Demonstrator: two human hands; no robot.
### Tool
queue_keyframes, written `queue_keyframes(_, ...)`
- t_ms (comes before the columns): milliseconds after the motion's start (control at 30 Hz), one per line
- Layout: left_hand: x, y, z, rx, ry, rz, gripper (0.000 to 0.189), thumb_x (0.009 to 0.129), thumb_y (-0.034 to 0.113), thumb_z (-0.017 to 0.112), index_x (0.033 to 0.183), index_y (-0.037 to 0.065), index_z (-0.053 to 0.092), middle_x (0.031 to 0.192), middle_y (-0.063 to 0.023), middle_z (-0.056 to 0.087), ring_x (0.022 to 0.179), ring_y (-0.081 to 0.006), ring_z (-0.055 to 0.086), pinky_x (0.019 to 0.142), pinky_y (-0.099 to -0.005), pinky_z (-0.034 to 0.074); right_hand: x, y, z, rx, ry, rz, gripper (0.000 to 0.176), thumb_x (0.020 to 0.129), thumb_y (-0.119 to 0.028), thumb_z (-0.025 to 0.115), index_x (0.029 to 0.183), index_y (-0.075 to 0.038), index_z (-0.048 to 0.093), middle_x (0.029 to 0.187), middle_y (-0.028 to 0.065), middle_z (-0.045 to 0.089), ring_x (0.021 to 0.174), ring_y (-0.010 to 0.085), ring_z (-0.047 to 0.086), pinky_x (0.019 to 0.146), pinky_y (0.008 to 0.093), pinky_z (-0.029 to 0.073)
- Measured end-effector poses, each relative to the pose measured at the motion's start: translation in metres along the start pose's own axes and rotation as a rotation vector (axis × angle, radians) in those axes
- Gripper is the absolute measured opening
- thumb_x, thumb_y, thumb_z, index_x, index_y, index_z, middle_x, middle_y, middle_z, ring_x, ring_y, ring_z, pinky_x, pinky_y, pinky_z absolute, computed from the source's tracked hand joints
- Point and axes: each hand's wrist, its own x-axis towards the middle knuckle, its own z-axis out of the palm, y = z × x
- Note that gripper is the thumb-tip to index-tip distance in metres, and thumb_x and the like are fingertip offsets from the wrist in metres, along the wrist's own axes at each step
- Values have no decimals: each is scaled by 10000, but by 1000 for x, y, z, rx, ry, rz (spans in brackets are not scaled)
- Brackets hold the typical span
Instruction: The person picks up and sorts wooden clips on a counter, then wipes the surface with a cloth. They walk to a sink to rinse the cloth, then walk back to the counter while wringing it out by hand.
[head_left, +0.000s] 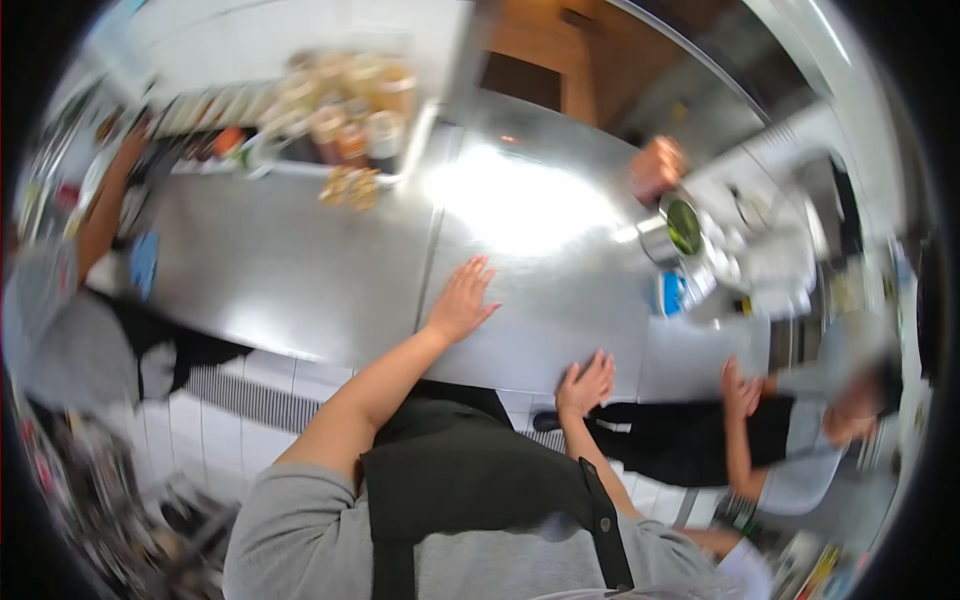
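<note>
My left hand lies palm down over the steel counter, fingers apart and nothing in it. It is close to the seam between two counter sections. My right hand is at the counter's front edge, its fingers spread and holding nothing. A metal pot with green contents stands on the counter beyond and to the right of my hands. Beside the pot is a blue and white container.
A white tray of bottles and jars stands at the back left, yellowish packets before it. A blue cloth lies near a co-worker on the left. Another co-worker stands at the right. Tall reddish item at back.
</note>
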Motion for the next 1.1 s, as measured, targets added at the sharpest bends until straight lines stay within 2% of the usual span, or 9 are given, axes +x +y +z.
queue_keyframes(67,-12,44,13,-75,70,-119,683,910,344,638,1447,45,339,1554,-187,225,1449,-371,204,1178,-464,240,19,57,-23,-104,-6,-152,767,911,-440,522,1519,-76,229,1562,211,208,1452,401,164,1158,558,109)
queue_keyframes(100,-2,-73,-71,107,128,-51,681,909,344,639,1442,40,344,1551,-189,229,1448,-371,206,1177,-461,244,33,-79,63,86,104,-225,739,917,-406,531,1513,-78,241,1564,214,201,1455,399,155,1155,555,124)
queue_keyframes(200,-62,-19,-53,9,55,-144,668,904,347,643,1420,23,369,1538,-195,246,1449,-374,202,1176,-444,258,57,1,-9,88,-82,-466,737,891,-397,593,1492,-97,292,1556,180,246,1443,359,212,1149,541,152)
queue_keyframes(267,-81,-14,-55,1,5,-174,665,897,340,652,1416,26,380,1535,-195,252,1443,-374,214,1169,-453,267,78,2,-17,146,-64,-471,672,876,-387,620,1448,-131,377,1521,139,327,1404,330,292,1135,506,196)
queue_keyframes(467,-62,-9,-49,178,-97,-195,699,892,411,631,1432,43,382,1541,-187,259,1435,-364,232,1152,-473,256,100,-4,-12,203,0,-401,556,874,-371,621,1365,-144,494,1445,95,440,1338,308,378,1108,469,248)
queue_keyframes(600,-61,-9,-50,252,-174,-194,725,920,486,546,1448,20,371,1552,-200,242,1446,-358,206,1163,-467,215,101,-1,-8,206,9,-403,541,877,-372,617,1358,-152,503,1442,88,446,1338,302,381,1108,469,248)
queue_keyframes(900,-69,-14,-49,203,-70,-153,668,921,455,563,1416,29,422,1525,-206,295,1433,-356,232,1154,-469,228,94,-3,-3,192,23,-398,538,909,-397,562,1388,-173,466,1470,84,413,1363,306,360,1124,482,244)
queue_keyframes(1000,-66,-39,-31,17,104,-220,588,954,443,541,1373,45,431,1422,-203,444,1321,-312,430,1056,-434,376,93,1,9,129,8,-365,547,946,-398,503,1440,-184,401,1517,84,357,1403,321,312,1135,535,217)
queue_keyframes(1100,-29,-74,-69,-1372,355,-808,504,983,439,516,1304,62,421,1233,-165,591,1087,-231,606,868,-361,488,76,-10,30,39,21,-237,565,977,-390,451,1493,-197,328,1560,80,297,1433,330,265,1132,589,189)
